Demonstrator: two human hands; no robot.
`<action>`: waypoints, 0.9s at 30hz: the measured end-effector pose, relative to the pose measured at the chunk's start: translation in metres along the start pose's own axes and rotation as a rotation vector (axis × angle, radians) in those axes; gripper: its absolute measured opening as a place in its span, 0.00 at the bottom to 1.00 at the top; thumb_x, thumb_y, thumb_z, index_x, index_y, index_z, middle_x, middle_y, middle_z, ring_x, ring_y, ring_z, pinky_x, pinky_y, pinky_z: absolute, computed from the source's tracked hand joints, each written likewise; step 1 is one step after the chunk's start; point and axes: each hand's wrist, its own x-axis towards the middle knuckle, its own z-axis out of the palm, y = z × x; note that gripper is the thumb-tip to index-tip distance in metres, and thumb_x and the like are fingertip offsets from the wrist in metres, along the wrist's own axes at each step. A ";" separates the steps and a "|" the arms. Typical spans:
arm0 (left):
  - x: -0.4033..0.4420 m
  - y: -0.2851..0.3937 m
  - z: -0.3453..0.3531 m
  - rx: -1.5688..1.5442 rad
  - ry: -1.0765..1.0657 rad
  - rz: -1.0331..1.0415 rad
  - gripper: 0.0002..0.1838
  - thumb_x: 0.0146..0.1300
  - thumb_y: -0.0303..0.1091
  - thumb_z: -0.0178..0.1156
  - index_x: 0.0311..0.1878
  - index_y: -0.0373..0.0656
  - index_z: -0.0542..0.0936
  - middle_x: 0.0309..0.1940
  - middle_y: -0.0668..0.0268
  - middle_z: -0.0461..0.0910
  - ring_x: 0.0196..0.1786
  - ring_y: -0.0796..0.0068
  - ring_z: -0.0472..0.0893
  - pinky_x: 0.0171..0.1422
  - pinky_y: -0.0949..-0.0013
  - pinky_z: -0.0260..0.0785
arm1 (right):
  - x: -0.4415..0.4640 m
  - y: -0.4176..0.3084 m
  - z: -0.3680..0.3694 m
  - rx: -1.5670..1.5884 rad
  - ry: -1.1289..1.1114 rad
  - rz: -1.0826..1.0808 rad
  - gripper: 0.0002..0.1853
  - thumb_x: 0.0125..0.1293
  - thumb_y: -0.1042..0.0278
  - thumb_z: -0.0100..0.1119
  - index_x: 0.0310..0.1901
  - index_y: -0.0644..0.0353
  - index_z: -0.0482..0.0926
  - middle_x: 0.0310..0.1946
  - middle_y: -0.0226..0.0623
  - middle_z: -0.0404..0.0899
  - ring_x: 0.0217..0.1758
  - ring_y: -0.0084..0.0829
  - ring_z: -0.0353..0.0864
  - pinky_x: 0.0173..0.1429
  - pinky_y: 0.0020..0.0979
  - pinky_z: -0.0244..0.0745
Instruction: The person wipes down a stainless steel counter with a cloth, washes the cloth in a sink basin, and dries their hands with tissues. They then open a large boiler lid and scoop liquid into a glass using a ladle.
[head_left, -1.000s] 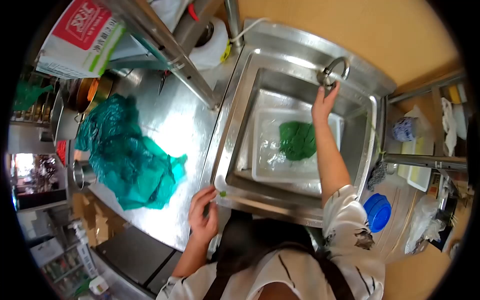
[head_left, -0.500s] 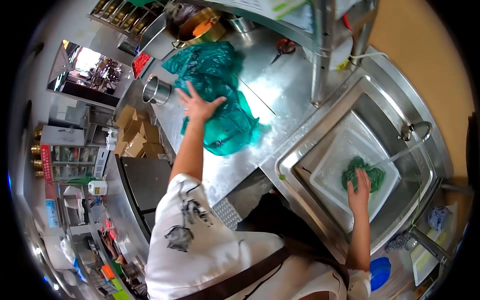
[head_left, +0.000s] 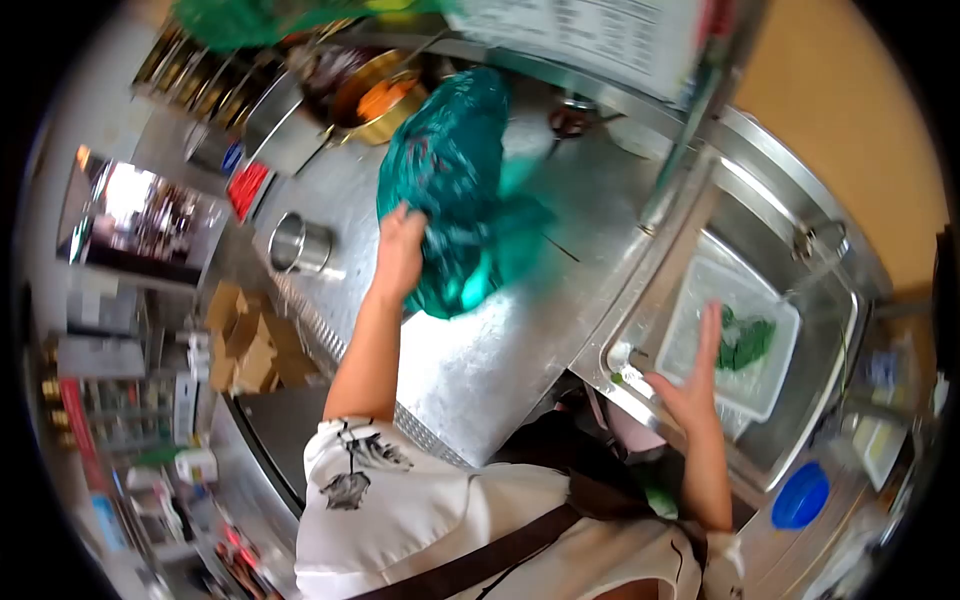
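A green plastic bag (head_left: 445,170) stands bunched up on the steel counter. My left hand (head_left: 402,250) is closed on the side of this bag, its fingers wrapped into the plastic. Over the near left edge of the sink (head_left: 728,178), my right hand (head_left: 697,385) is held open with nothing in it, thumb and fingers apart. Just beyond it, a white plastic tub (head_left: 690,300) sits in the sink. Wet dark-green leaves (head_left: 747,343) lie in the tub, apart from the hand.
A steel cup (head_left: 299,243) stands left of the bag. Behind are a brass-coloured pot (head_left: 350,105) with orange food and a pair of scissors (head_left: 570,120). The faucet (head_left: 822,243) overhangs the sink. A blue bowl (head_left: 802,495) lies at lower right, a cardboard box (head_left: 250,345) at left.
My left hand has gone from spread over the bag to gripping it, and the bag is gathered more upright. My right hand has left the leaves and moved left. The view has shifted.
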 end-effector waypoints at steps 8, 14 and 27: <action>-0.086 0.015 0.093 0.001 -0.736 0.000 0.24 0.55 0.34 0.54 0.55 0.33 0.68 0.51 0.60 0.71 0.52 0.69 0.69 0.57 0.68 0.60 | 0.023 -0.038 0.050 0.842 0.035 -0.189 0.41 0.47 0.61 0.65 0.62 0.61 0.57 0.59 0.45 0.63 0.60 0.35 0.63 0.64 0.36 0.57; -0.146 0.067 0.163 0.237 -0.623 0.788 0.35 0.53 0.45 0.61 0.59 0.34 0.64 0.53 0.57 0.67 0.55 0.62 0.68 0.62 0.65 0.56 | -0.052 -0.019 0.025 1.192 0.282 0.011 0.26 0.47 0.71 0.63 0.51 0.65 0.71 0.45 0.36 0.76 0.48 0.23 0.70 0.56 0.28 0.66; -0.390 0.017 0.304 0.058 -1.700 -0.179 0.32 0.55 0.41 0.58 0.61 0.37 0.61 0.53 0.60 0.68 0.52 0.69 0.70 0.56 0.66 0.63 | -0.368 0.010 -0.024 0.735 0.929 0.421 0.23 0.57 0.60 0.57 0.52 0.62 0.70 0.48 0.48 0.74 0.56 0.40 0.70 0.60 0.34 0.63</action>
